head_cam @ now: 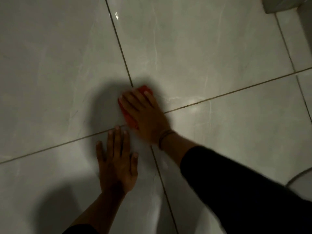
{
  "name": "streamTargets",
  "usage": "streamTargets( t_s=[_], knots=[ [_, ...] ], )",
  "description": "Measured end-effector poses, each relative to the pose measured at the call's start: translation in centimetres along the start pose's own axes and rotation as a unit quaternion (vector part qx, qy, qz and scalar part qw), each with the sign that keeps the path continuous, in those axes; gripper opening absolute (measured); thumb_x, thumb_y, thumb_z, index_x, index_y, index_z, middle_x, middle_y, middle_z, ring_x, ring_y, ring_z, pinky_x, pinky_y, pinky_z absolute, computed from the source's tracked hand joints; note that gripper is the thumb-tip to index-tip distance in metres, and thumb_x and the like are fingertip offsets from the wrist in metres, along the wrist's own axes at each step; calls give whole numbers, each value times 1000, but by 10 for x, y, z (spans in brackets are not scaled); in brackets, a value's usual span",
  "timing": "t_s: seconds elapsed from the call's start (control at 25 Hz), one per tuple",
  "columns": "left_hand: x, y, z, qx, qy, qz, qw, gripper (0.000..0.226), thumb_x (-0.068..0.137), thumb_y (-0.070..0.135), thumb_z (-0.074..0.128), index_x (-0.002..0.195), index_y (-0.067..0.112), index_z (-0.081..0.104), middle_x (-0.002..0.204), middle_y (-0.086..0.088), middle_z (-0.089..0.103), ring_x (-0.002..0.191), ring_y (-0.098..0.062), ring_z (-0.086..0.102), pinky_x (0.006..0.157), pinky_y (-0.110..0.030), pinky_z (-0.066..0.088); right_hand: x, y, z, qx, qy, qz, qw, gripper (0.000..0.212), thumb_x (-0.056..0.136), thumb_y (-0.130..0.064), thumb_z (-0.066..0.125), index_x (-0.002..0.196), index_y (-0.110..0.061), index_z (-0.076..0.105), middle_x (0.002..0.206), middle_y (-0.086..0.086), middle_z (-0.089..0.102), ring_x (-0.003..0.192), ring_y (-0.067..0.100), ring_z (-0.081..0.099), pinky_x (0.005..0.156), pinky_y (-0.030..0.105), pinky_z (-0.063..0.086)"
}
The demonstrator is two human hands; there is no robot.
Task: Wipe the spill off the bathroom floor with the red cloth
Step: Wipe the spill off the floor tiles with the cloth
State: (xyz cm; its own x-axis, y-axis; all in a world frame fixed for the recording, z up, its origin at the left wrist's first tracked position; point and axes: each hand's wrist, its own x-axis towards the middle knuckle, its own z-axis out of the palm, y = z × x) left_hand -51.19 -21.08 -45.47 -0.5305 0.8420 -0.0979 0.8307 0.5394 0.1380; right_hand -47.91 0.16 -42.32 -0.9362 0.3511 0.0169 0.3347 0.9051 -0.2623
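Red cloth (129, 118) sits pressed flat on the tile floor (50, 73) under the right hand (145, 114), at the crossing of two grout lines (236, 91). Nearest the camera, left hand (116, 164) lies spread, palm down, empty, bracing just beside the right. Right hand's fingers are extended over the cloth, pinning rather than gripping it; red shows past the fingertips and along the thumb side. Spill itself not discernible in dim light; a wet glint (116, 15) lies far ahead on the grout. Judgement: keep even palm pressure, overlap strokes, work along the joints. Open floor ahead and left. A white fixture base (302, 181) beyond the right forearm and another fixture (278, 5) far ahead-right limit strokes.
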Motion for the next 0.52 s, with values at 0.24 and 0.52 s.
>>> streamTargets(
  t_s=[0.24,0.52],
  knots=[
    [0,1,-2,-4,-5,0,1000,74,107,48,24,172,12,16,182,-14,13,168,-34,14,133,-64,9,-120,147,-45,-32,45,388,920,75,108,-46,40,171,-9,25,180,16,22,168,40,16,135,63,13],
    [1,0,0,0,-4,-8,1000,76,107,46,31,172,13,14,181,-15,12,169,-34,12,133,-62,8,-85,0,16,-79,53,140,986,71,101,-39,55,165,-11,41,171,15,43,162,38,30,135,56,4]
  ],
)
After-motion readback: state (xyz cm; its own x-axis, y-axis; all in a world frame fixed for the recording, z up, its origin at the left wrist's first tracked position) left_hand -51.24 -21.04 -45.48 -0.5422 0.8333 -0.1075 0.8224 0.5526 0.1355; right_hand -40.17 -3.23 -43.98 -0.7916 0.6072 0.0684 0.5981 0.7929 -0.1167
